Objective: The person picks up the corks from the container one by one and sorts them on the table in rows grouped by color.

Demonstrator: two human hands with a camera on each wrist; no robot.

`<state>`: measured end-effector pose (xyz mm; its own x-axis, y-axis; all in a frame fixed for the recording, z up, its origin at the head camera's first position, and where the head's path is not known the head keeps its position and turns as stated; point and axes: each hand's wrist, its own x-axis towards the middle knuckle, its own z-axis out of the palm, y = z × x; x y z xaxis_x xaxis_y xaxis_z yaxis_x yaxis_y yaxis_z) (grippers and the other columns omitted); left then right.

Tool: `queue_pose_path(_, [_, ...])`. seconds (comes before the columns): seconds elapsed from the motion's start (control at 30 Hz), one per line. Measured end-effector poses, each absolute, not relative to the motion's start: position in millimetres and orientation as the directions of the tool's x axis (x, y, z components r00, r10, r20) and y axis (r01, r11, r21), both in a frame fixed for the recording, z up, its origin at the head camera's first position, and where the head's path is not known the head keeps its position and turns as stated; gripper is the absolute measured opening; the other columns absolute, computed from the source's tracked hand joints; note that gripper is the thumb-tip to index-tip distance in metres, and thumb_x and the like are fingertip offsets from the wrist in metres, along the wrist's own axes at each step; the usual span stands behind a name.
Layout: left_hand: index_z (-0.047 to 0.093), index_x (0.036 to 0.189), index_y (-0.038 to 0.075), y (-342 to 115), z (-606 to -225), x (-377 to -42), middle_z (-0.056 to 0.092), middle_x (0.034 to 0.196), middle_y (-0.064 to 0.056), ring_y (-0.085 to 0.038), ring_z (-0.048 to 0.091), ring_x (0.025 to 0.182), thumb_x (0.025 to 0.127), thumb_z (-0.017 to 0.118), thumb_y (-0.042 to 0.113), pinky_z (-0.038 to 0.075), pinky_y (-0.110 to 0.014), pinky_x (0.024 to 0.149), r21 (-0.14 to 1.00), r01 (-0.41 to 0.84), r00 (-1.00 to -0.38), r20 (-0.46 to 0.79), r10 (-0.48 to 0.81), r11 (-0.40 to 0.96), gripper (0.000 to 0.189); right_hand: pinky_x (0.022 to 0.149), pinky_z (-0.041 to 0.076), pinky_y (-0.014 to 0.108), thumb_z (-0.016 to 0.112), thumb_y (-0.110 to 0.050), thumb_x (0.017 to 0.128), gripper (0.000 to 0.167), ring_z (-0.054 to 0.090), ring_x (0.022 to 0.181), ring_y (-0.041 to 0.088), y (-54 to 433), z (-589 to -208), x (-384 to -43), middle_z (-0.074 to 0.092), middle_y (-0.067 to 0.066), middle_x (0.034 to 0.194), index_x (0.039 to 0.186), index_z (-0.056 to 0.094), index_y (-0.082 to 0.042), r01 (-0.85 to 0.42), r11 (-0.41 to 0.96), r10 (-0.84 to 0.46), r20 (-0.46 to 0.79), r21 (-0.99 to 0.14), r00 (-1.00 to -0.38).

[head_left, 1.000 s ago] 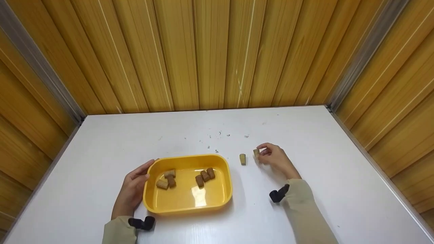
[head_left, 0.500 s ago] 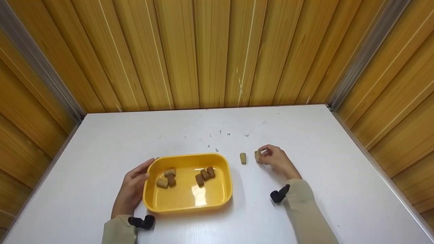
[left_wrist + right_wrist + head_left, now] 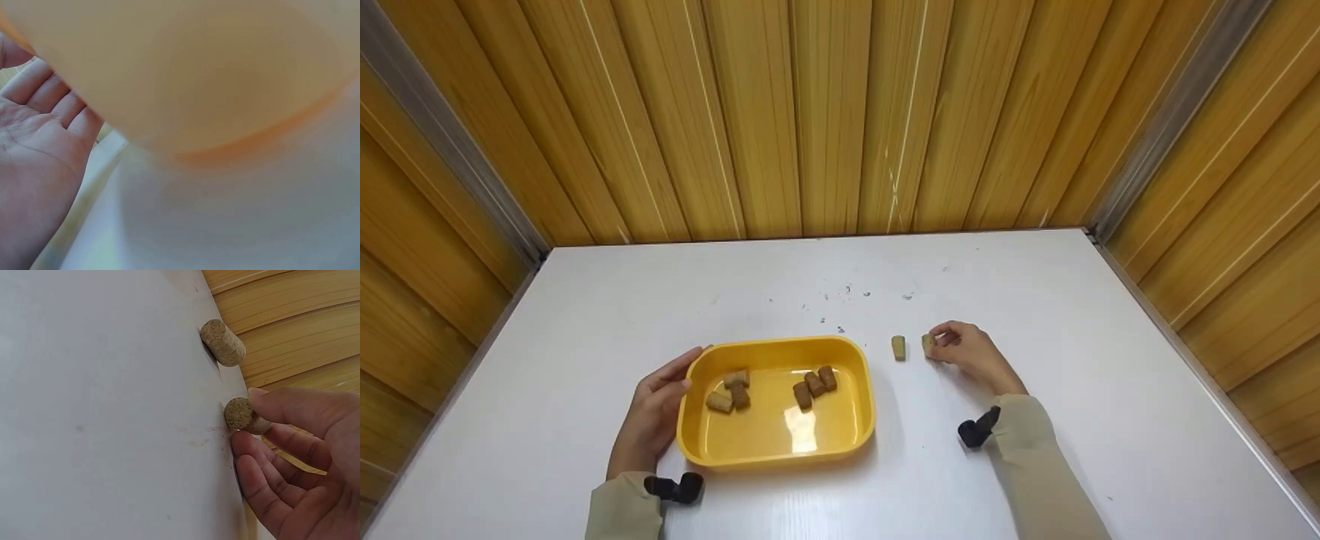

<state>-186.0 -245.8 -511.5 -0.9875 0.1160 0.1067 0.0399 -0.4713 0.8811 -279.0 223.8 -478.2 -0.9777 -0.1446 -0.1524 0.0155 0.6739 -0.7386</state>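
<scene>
Tan, stubby cork cylinder [image 3: 239, 414] at the white tabletop [image 3: 705, 292], right of the yellow, rounded plastic tray [image 3: 750, 444], should prove light, slightly springy and grippy, best held mid-barrel. The right hand [image 3: 969, 355] pinches it; the left hand [image 3: 651, 411], fingers loosely extended, touches the tray's left side. No writing is legible.

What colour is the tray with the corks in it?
The tray is bright yellow; it shows best in the head view.
</scene>
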Motion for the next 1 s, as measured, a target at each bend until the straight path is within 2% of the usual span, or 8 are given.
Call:
queue_pose_path(0.3, [0.038,0.139,-0.012,-245,-512,-186,0.063,0.130,-0.005,-0.016,0.058,0.122,0.092,0.042,-0.009,0.046,-0.028,0.104,0.889,0.044,-0.991,0.097,0.093,-0.456,0.047,0.080,0.047,0.030,0.067,-0.021,0.085,0.043,0.057,0.096,0.021,223,-479,-280,0.064,0.009,0.104,0.124,0.061,-0.003,0.009,0.689,-0.146,-0.151,-0.724,-0.978])
queue_pose_path(0.5, [0.039,0.138,-0.011,-245,-512,-187,0.063,0.130,-0.004,-0.016,0.058,0.122,0.092,0.042,-0.009,0.046,-0.028,0.103,0.886,0.040,-0.991,0.095,0.095,-0.462,0.046,0.075,0.050,0.027,0.066,-0.021,0.086,0.046,0.059,0.099,0.022,222,-477,-279,0.063,0.011,0.107,0.127,0.059,-0.002,0.008,0.685,-0.153,-0.154,-0.729,-0.976])
queue_pose_path(0.8, [0.041,0.138,-0.010,-245,-511,-187,0.063,0.130,-0.005,-0.016,0.058,0.122,0.093,0.042,-0.009,0.046,-0.028,0.104,0.882,0.035,-0.991,0.093,0.100,-0.471,0.045,0.069,0.053,0.024,0.063,-0.018,0.089,0.045,0.062,0.082,0.016,223,-470,-279,0.063,0.013,0.105,0.129,0.056,0.001,0.019,0.651,-0.165,-0.166,-0.759,-0.972])
queue_pose_path(1.0, [0.043,0.138,-0.008,-245,-512,-187,0.063,0.130,-0.004,-0.015,0.058,0.122,0.093,0.043,-0.009,0.046,-0.028,0.104,0.879,0.016,-0.993,0.070,0.095,-0.476,0.045,0.072,0.052,0.026,0.063,-0.022,0.089,0.046,0.061,0.093,0.021,222,-460,-280,0.063,0.012,0.109,0.130,0.057,-0.003,0.012,0.678,-0.149,-0.154,-0.735,-0.977])
